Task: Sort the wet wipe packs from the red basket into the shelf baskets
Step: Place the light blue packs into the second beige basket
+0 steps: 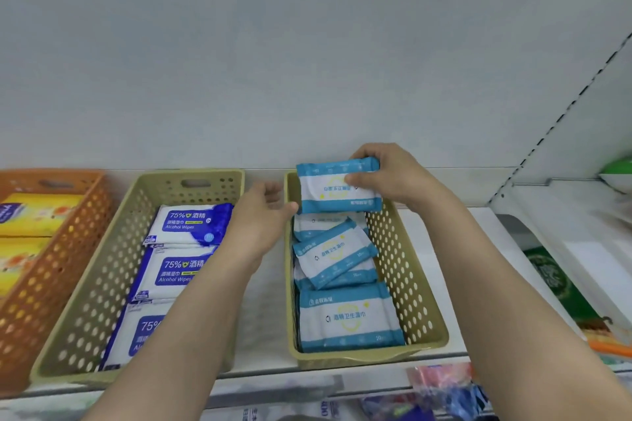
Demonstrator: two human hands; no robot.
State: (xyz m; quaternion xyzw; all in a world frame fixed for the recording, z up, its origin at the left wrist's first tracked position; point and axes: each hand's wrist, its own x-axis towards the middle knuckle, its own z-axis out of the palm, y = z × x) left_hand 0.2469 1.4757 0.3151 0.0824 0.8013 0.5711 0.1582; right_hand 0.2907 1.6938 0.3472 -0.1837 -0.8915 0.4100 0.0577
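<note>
My right hand (393, 174) grips a light blue and white wet wipe pack (337, 190) by its top right edge, upright over the far end of the right olive shelf basket (410, 270). Several matching light blue packs (345, 314) lie inside that basket. My left hand (265, 215) hovers between the two olive baskets, fingers apart, its fingertips close to the held pack's lower left corner. The left olive basket (102, 280) holds dark blue and white alcohol wipe packs (189, 225). The red basket is out of view.
An orange basket (44, 287) with yellow packs stands at the far left of the white shelf (266, 318). A green package (561, 284) lies on the neighbouring shelf section to the right. Blurred goods sit on the shelf below.
</note>
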